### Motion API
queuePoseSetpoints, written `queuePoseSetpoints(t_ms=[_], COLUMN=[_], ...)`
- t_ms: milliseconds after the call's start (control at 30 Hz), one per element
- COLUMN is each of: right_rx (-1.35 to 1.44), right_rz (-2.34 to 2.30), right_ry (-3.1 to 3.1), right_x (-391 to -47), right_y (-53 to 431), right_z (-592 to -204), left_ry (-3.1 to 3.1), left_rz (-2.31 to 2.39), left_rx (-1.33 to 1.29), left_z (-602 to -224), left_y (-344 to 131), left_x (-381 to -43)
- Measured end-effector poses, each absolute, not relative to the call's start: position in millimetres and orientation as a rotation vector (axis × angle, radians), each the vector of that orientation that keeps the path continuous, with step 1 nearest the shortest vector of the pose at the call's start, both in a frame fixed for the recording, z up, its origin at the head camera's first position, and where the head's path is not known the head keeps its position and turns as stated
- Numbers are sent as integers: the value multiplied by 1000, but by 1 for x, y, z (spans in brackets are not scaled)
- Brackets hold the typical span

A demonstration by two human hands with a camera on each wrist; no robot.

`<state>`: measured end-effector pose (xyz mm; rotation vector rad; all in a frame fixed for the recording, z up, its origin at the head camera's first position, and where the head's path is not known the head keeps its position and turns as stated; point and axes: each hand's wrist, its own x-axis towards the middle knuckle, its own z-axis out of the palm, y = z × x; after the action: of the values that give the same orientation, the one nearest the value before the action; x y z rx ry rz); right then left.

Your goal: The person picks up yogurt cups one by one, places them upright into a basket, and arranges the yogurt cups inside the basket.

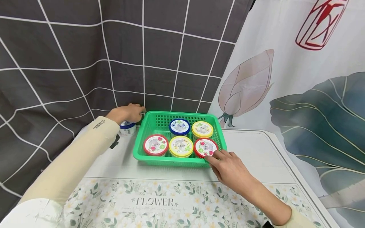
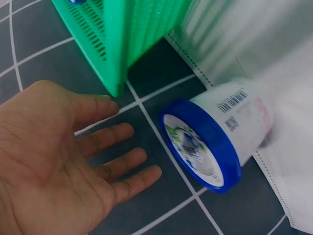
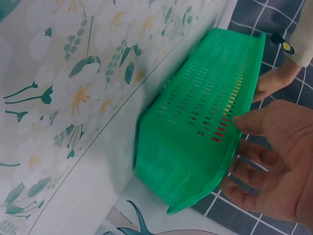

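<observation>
A green plastic basket (image 1: pixel 176 161) stands at the back of the table with several lidded tubs in it. Over its front right rim my right hand (image 1: pixel 232 172) grips, thumb on the outer wall and fingers reaching inside, as the right wrist view shows. A red-lidded tub (image 1: pixel 206 147) lies right by those fingertips. My left hand (image 1: pixel 129 113) is beyond the basket's left back corner, fingers extended and palm bare in the left wrist view. Beneath it, outside the basket, stands a white tub with a blue lid (image 2: pixel 203 147), apart from the fingers.
Inside the basket are another blue-lidded tub (image 1: pixel 179 126), two yellow-lidded tubs (image 1: pixel 181 146) and a second red-lidded tub (image 1: pixel 155 144). A dark checked curtain (image 1: pixel 122 76) hangs right behind it. A flowered mat (image 1: pixel 137 202) covers the table's front part.
</observation>
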<state>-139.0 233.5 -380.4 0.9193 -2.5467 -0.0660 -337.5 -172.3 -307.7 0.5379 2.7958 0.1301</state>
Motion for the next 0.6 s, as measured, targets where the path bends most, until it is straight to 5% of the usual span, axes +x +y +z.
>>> queuePoseSetpoints(t_ms=[600], right_rx=[925], right_rz=[-59], right_ry=[-2545], right_x=[-139], right_y=[233], right_z=[-381], left_ry=[2827], left_rz=[43], left_rx=[416], left_z=[-346], left_y=[-208], left_x=[-353])
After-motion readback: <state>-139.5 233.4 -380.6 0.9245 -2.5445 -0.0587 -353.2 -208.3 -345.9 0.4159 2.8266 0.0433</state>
